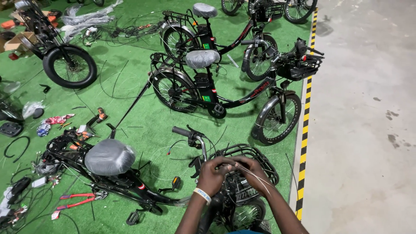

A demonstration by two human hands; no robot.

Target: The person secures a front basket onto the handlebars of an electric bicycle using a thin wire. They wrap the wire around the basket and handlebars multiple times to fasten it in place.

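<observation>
On the green artificial turf, a black bicycle with a plastic-wrapped grey saddle lies low; above its black wire front basket, the left hand and right hand meet, fingers pinching thin pale cables.

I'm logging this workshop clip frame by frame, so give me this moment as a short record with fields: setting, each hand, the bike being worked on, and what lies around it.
Setting: green mat floor beside a yellow-black striped edge and bare concrete.
Left hand: at the handlebar area, fingers closed on thin cables; pale wristband.
Right hand: close beside the left, pinching the same cables.
Bike in hand: black, seat wrapped in plastic, wire front basket.
Nearby: two standing black bikes, red-handled cutters, loose cables and parts at left.
</observation>
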